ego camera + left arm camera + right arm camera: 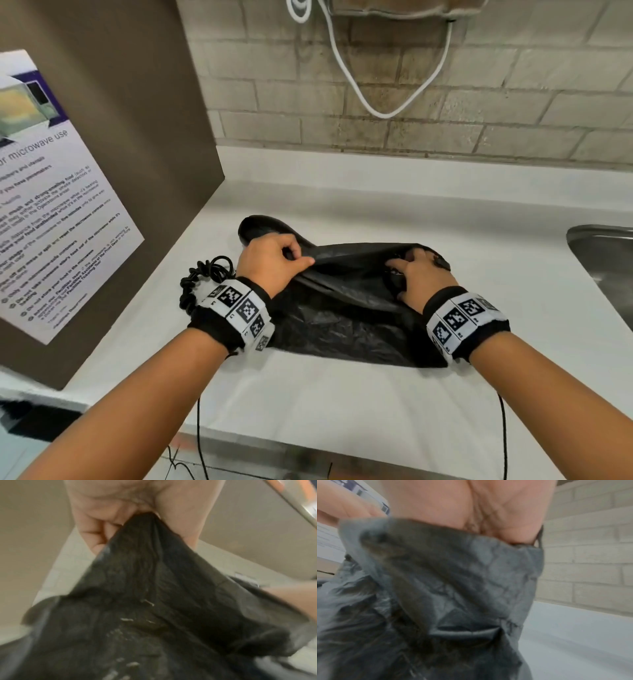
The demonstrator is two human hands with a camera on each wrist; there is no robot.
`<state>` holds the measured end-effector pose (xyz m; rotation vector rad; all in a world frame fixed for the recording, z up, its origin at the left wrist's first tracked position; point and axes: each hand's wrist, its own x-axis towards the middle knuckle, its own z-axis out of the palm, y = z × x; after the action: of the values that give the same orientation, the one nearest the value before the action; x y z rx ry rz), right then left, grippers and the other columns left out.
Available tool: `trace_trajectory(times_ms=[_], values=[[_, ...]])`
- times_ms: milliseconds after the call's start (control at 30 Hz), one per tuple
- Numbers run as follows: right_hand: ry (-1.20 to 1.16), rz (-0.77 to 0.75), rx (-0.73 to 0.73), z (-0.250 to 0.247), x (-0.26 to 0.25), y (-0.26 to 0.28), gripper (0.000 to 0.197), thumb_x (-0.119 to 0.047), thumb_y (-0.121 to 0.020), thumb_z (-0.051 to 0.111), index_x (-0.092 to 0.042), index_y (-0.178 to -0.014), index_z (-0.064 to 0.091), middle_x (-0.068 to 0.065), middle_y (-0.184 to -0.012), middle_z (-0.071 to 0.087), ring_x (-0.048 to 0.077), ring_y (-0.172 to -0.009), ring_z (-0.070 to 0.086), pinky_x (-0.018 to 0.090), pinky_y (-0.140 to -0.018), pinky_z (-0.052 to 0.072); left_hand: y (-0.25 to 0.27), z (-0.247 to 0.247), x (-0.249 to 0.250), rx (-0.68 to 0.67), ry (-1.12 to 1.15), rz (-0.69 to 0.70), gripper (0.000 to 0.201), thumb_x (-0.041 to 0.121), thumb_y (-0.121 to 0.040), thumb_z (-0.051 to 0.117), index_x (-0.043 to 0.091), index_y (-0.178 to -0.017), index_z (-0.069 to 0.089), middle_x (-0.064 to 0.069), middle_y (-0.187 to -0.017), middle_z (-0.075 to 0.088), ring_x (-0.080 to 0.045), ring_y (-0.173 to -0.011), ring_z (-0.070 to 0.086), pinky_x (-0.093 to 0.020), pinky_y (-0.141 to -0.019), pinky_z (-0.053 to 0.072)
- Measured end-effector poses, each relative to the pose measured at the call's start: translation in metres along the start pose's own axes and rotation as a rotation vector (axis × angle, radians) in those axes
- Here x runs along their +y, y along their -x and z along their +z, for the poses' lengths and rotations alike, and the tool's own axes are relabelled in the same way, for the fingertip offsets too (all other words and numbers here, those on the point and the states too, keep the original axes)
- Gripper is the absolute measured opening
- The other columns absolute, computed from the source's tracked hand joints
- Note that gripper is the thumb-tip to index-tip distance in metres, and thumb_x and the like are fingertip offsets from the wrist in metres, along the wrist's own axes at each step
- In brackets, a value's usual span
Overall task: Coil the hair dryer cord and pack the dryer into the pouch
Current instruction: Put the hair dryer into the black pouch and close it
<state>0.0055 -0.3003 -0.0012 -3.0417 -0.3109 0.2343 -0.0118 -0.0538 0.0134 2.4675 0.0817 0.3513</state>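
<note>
A black fabric pouch [342, 308] lies on the white counter [479, 212], its mouth lifted between my hands. My left hand [274, 260] pinches the pouch's upper rim between thumb and fingers; in the left wrist view the pouch [145, 574] bunches out of the left hand [109, 524]. My right hand [419, 277] grips the rim at the right, fingers curled into the fabric; the pouch [462, 568] covers those fingers under the right hand [471, 507]. The black hair dryer [260, 226] lies just behind my left hand, its near end hidden. Its coiled cord [200, 277] sits beside my left wrist.
A brown panel with a microwave notice [51, 192] stands along the left. A steel sink [606, 267] is set in the counter at the right. A white cable [376, 102] hangs on the brick wall behind. The counter's front edge [342, 442] is near me.
</note>
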Motion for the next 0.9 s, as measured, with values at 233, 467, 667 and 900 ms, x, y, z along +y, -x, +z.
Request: trace_trajectory(times_ms=[233,467,667,900], values=[[0.436,-0.350,0.184,-0.002,-0.006,0.012,0.043,-0.024,-0.079,0.059,-0.039,-0.119,0.056,0.000,-0.133,0.037,0.023,-0.122,0.035,0.036,-0.092,0.025,0.005,0.004,-0.012,-0.202,-0.082,0.058,0.022,-0.006,-0.077,0.058,0.012,-0.068,0.067,0.001,-0.092,0.041,-0.016,-0.080,0.047,-0.023,-0.076,0.039],[0.024,0.084,-0.117,0.000,0.003,0.004,0.070,-0.027,-0.080,0.061,-0.020,-0.140,0.026,0.010,-0.130,0.046,0.031,-0.116,0.048,0.039,-0.097,0.041,0.011,0.002,-0.011,-0.268,-0.160,0.069,0.023,0.000,-0.082,0.056,0.014,-0.079,0.075,0.000,-0.115,0.037,-0.013,-0.095,0.048,-0.021,-0.088,0.038],[-0.515,-0.066,0.181,-0.001,-0.006,0.004,0.044,0.018,-0.071,0.039,-0.023,-0.069,0.055,0.001,-0.081,0.044,0.027,-0.078,0.050,0.023,-0.071,0.038,0.013,-0.001,-0.009,-0.397,-0.476,-0.134,0.069,0.009,-0.082,0.052,0.021,-0.144,0.024,-0.009,-0.153,0.002,-0.033,-0.111,0.055,-0.037,-0.089,0.046],[-0.298,0.022,0.120,-0.003,-0.015,0.007,0.027,-0.006,-0.082,0.051,-0.011,-0.106,0.062,0.007,-0.110,0.039,0.028,-0.078,0.052,0.031,-0.079,0.049,0.015,-0.011,-0.015,-0.027,-0.176,-0.176,0.044,0.024,-0.086,0.054,0.022,-0.130,0.052,0.003,-0.144,0.043,-0.021,-0.125,0.048,-0.033,-0.098,0.042]])
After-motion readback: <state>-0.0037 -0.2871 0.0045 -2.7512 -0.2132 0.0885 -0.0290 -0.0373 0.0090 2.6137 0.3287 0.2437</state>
